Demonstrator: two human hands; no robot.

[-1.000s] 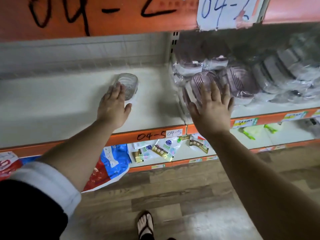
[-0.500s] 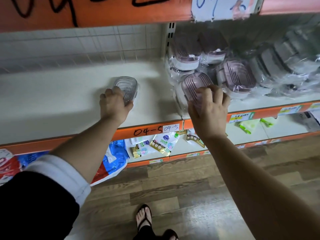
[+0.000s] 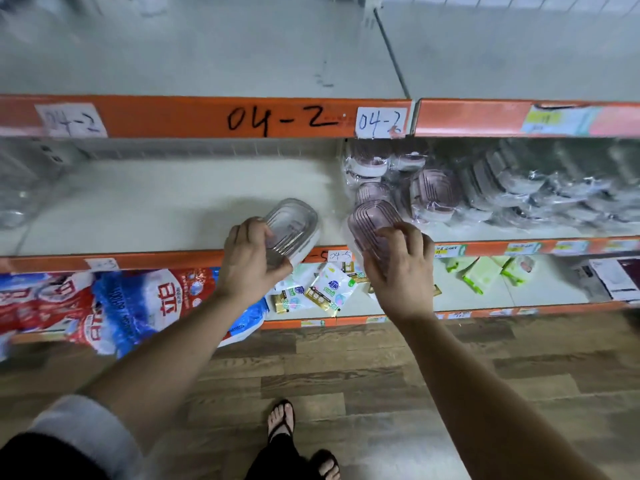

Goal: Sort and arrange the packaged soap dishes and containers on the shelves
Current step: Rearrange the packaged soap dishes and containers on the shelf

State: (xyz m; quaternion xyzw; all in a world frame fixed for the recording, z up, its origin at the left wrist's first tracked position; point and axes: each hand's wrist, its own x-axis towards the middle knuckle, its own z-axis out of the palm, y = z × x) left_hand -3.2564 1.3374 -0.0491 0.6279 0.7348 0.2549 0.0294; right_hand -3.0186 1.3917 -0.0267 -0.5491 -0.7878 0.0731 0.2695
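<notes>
Taking the handwritten 04-5 tag (image 3: 339, 256) on the orange lip of the middle shelf (image 3: 173, 202) as the mark: just left of it, the left hand (image 3: 247, 263) grips the clear soap dish (image 3: 294, 225), fingers curled over its near end and thumb under it. A second ago that hand lay flat with straight fingers, and the dish stood further back on the shelf. Now the dish is tilted and has come forward, with its near end overhanging the lip. Just right of the tag, the right hand (image 3: 401, 268) has made the same change from a flat reach to a closed grasp. It holds the pink soap dish (image 3: 372, 220) in its clear wrap, drawn out to the shelf's front edge and apart from the pile of wrapped pink dishes (image 3: 433, 192) it was leaning in. Further right of the tag, the grey wrapped containers (image 3: 519, 188) lie as they did. The view has also lifted to show the bare upper shelf (image 3: 207, 64) above the tag. Both dishes look picked and free to be carried, so I judge the sorting has passed from reaching to moving, though where each will go cannot be told.
</notes>
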